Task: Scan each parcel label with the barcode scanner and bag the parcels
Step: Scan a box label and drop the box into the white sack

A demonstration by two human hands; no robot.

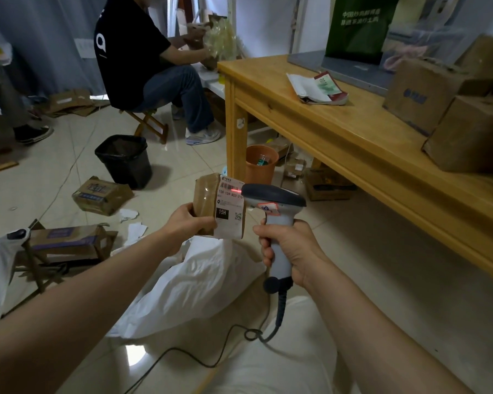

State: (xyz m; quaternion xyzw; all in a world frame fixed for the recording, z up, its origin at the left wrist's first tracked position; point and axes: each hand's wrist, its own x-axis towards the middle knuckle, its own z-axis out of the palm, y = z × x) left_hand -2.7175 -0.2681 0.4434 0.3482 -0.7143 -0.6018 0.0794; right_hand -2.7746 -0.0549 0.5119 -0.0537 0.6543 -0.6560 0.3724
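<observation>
the small brown parcel (207,204), in mid-air with the white bag (199,280) at its 6 o'clock, looks light and stiff, so the left hand (187,220) pinching its 9 o'clock edge should do, while the right hand (292,251) wraps fully round the barcode scanner (271,196) at 3 o'clock.

One scanner (273,198), one held parcel (208,200), one white bag (199,280), one black bin (127,166), one orange bin (258,173), one table (353,137).

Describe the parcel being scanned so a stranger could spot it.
Find the wooden table on the right; before its near leg, the left hand holds up a small brown parcel. Unlike the boxes on the floor, its white label carries the red line of the scanner.
</observation>
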